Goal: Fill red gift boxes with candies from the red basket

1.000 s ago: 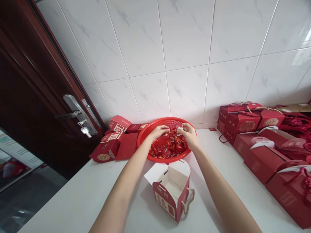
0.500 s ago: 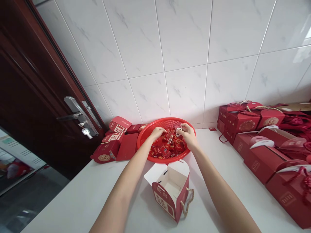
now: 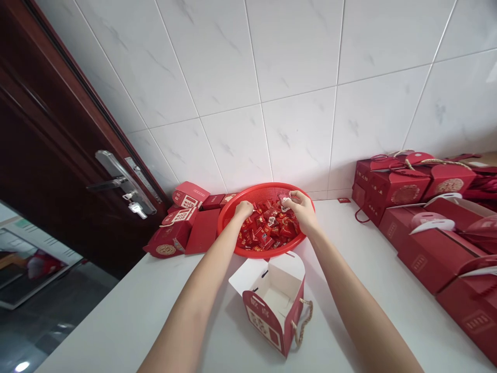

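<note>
A red plastic basket (image 3: 267, 254) full of red-wrapped candies (image 3: 264, 235) stands against the tiled wall. Over its left side, my left hand (image 3: 244, 210) is closed, and what its fingers hold, if anything, is hidden. At the basket's right, my right hand (image 3: 303, 208) pinches a wrapped candy (image 3: 286, 201) with a white and red wrapper. Nearer to me, between my forearms, a red gift box (image 3: 267, 321) stands with its white-lined flaps raised. Nothing shows inside it, and a twisted rope handle (image 3: 303, 326) hangs at its right.
Several red gift boxes (image 3: 392, 191) line the table's right side, some with flaps up. More red boxes (image 3: 171, 241) sit left of the basket. A small red packet (image 3: 344, 200) lies by the wall. A dark door (image 3: 58, 129) with keys in its lock is at left.
My left hand has drawn its fingers in and shifted slightly left. My right hand has lifted the candy a little. The view has tilted slightly.
</note>
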Tool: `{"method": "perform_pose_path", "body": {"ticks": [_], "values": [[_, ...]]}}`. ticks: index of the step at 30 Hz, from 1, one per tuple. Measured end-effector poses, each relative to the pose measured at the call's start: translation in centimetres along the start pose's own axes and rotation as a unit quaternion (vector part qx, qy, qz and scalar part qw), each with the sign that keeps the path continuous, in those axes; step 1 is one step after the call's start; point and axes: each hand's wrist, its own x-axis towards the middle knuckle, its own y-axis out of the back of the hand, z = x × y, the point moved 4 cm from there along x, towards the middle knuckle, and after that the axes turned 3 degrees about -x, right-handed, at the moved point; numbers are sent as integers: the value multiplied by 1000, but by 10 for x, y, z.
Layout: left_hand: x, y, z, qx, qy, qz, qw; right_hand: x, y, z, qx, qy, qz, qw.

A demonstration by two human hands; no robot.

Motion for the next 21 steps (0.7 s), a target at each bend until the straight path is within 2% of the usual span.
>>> {"method": "perform_pose_path", "body": {"ticks": [5, 10, 21], "values": [[3, -6, -7, 75, 27, -49, 996, 0, 1, 0, -3, -3, 7, 1000], [3, -11, -12, 116, 34, -72, 990, 1, 0, 2, 1, -4, -6, 1000], [4, -20, -15, 85, -11, -98, 991, -3, 0, -1, -24, 2, -12, 1000]]}}
